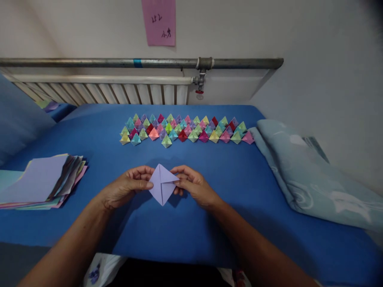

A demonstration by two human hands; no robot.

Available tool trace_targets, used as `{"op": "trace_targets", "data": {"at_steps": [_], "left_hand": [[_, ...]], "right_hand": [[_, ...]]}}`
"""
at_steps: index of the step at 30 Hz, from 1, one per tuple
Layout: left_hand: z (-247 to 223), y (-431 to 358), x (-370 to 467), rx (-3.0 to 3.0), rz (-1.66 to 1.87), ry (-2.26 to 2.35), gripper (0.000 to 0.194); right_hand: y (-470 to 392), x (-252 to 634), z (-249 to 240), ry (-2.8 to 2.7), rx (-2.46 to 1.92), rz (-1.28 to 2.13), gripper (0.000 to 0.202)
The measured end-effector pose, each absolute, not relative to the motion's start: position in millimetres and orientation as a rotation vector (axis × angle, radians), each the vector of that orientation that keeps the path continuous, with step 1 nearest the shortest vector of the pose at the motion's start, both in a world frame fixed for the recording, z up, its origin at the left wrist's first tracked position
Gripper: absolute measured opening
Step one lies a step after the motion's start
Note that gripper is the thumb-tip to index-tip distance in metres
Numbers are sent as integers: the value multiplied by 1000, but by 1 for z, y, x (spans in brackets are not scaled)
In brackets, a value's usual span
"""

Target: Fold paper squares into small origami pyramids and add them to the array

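A lavender paper (160,191), folded into a diamond with a seam down its middle, is held between my two hands above the blue surface. My left hand (130,185) pinches its left corner, thumb on top. At the right corner, my right hand (193,185) grips a folded flap between thumb and fingers. Beyond my hands, rows of small folded paper pieces (182,136) in many colours stand on the blue surface (143,231).
At the left lies a stack of coloured paper sheets (42,179). A folded grey-green blanket (317,179) rests at the right. Behind the blue surface are a radiator (116,93), a metal pipe (98,63) and a wall with a pink note (159,24).
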State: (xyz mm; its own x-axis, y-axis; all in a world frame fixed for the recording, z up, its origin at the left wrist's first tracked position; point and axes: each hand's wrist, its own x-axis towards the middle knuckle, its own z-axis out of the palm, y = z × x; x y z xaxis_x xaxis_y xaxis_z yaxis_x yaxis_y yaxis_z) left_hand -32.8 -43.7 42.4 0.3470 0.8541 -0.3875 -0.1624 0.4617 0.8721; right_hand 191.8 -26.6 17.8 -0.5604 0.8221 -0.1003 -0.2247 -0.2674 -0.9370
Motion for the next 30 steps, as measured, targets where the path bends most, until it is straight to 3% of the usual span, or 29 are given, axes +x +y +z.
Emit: {"op": "trace_targets", "data": {"at_steps": [6, 17, 24, 30], "left_hand": [[39, -42, -33, 794, 746, 956, 33], [41, -36, -40, 792, 598, 1052, 38], [45, -23, -39, 918, 487, 1099, 39], [42, -14, -29, 1038, 378, 1105, 37]], "right_hand": [[-27, 193, 19, -1227, -809, 1960, 20], [-26, 195, 20, -1288, -777, 2088, 39], [-25, 196, 21, -1381, -821, 2007, 35], [-27, 186, 9, -1387, -860, 2074, 48]]}}
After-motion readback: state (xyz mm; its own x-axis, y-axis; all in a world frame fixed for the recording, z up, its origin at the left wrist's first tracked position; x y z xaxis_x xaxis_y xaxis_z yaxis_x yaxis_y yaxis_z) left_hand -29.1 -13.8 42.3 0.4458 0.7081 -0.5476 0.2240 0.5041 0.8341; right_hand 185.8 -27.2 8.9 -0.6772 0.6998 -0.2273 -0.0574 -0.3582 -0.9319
